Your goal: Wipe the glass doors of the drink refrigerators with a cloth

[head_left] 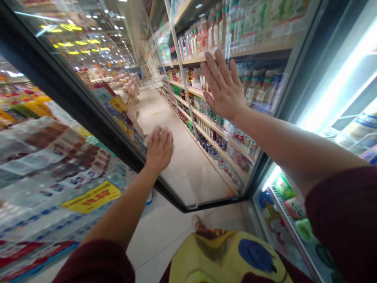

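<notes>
A black-framed glass fridge door (206, 204) stands swung out in front of me. My right hand (222, 88) lies flat on its glass with fingers stretched and spread, holding nothing. My left hand (159, 149) rests against the door's black left edge with its fingers curled together; it is blurred, and I cannot tell whether it grips the edge. Both arms wear dark red sleeves. The glass reflects a shop aisle and shelves of drink bottles (212, 31).
The open fridge interior (291, 212) at lower right is lit and holds packaged goods on wire shelves. To the left another glass door (44, 157) shows stacked packs and a yellow price tag (91, 197). Pale floor tiles (165, 236) lie below. My yellow patterned clothing (224, 259) fills the bottom.
</notes>
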### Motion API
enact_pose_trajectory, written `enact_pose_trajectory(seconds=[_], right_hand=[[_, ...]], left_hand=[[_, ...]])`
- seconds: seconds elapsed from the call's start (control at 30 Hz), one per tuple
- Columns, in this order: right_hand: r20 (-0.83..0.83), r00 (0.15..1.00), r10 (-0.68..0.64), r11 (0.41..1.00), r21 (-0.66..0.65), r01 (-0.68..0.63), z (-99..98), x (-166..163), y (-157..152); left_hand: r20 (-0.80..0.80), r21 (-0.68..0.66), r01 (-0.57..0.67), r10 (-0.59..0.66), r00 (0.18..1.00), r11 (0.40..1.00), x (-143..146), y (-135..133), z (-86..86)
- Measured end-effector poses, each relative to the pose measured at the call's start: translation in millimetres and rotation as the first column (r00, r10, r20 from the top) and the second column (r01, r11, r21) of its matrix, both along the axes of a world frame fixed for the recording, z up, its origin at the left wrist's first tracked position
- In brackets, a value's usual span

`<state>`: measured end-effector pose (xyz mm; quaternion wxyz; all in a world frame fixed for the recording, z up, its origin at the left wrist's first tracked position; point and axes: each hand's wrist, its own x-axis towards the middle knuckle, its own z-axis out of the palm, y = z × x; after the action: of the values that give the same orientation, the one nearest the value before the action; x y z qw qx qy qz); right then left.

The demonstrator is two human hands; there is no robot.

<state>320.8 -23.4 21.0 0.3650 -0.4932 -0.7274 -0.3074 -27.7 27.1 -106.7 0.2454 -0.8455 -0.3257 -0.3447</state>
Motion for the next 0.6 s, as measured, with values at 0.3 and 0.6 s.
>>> enact_pose_trajectory(seconds=[0.3,0.6], right_hand=[[-0.012,0.999,0.035,0.999,0.033,-0.034,-2.6,3.6,7.3],[0.088,0.996,-0.032,0.991,0.133,0.020,-8.4,5.1,13.5]], left_hand=[[0.256,0.099,-0.104,0.075,0.964,0.990,-26.4,16.2,26.2],[0.246,-0.009,-0.135,0.133,0.960,0.991,-16.0,5.2,-6.8]])
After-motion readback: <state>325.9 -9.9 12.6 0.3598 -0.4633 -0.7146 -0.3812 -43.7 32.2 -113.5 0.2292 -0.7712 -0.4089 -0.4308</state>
